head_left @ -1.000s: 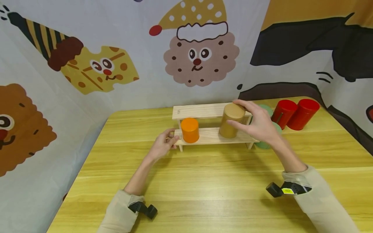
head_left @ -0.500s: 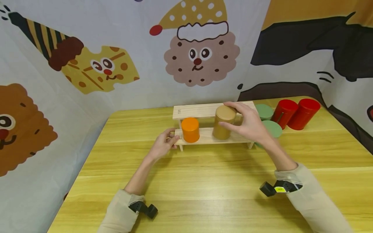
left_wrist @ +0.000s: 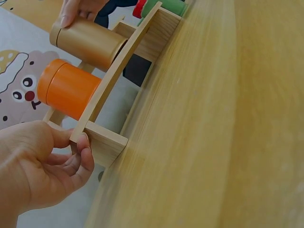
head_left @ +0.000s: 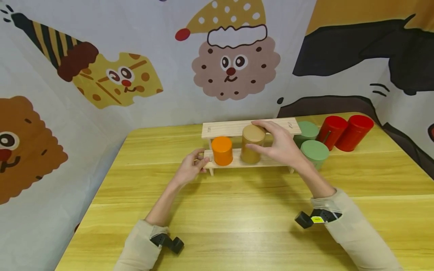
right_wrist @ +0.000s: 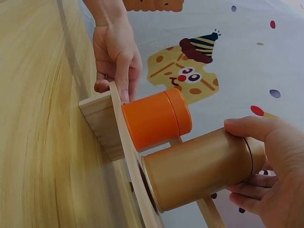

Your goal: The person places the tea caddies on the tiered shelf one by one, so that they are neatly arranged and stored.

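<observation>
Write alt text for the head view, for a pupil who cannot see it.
A person's right hand holds a gold tin at the lower shelf of a wooden rack, beside an orange tin. The left hand grips that shelf's left end. Two green tins and two red tins stand to the rack's right on the table, before a cartoon backdrop.

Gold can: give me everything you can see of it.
The gold can is a plain, smooth cylinder with a satin sheen, metal by its look, taller than the orange can beside it. A seam sets off its closed lid. It stands about upright at the lower shelf, gripped near the top by the right hand. A small gap parts it from the orange can. Whether its base rests fully on the shelf, I can't tell.
</observation>
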`<state>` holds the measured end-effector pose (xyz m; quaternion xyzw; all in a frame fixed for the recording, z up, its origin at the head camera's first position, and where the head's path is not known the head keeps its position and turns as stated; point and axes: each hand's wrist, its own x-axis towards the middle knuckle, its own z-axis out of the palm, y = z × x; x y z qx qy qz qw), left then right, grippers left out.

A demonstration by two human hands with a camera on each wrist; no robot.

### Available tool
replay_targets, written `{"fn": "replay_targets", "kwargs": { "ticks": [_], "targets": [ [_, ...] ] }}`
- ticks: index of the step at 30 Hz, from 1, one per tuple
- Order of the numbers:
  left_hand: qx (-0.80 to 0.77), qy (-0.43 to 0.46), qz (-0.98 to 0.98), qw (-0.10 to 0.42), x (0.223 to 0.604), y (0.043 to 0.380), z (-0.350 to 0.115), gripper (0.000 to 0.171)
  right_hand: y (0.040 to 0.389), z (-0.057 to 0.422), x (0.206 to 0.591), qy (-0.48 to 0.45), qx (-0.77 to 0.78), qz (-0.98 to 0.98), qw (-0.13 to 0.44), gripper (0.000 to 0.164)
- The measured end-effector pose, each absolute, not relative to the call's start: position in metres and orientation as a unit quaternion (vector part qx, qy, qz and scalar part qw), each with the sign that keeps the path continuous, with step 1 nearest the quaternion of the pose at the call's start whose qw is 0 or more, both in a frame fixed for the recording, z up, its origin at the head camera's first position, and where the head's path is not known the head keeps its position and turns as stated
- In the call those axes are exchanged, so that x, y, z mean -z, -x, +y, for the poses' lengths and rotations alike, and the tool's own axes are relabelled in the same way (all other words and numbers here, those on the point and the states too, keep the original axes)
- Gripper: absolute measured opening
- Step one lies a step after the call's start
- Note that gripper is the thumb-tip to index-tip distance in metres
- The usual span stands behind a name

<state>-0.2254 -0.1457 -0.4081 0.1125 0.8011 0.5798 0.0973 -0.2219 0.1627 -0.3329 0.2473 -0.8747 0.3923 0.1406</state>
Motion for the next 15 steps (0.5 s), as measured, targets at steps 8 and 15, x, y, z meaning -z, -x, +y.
{"fn": "replay_targets", "kwargs": {
  "ticks": [8, 15],
  "targets": [
    [-0.581, -0.112, 0.801, 0.092, 0.4081, 0.2253, -0.1456, 0.054, 0.2244, 0.1608, 0.3345, -0.238, -0.394, -0.879, 0.124, 0.069],
    [-0.582, -0.113, 0.8, 0.093, 0.408, 0.225, -0.1454, 0.054, 0.2261, 0.1588, 0.3361, -0.234, -0.393, -0.882, 0.116, 0.071]
  ]
}}
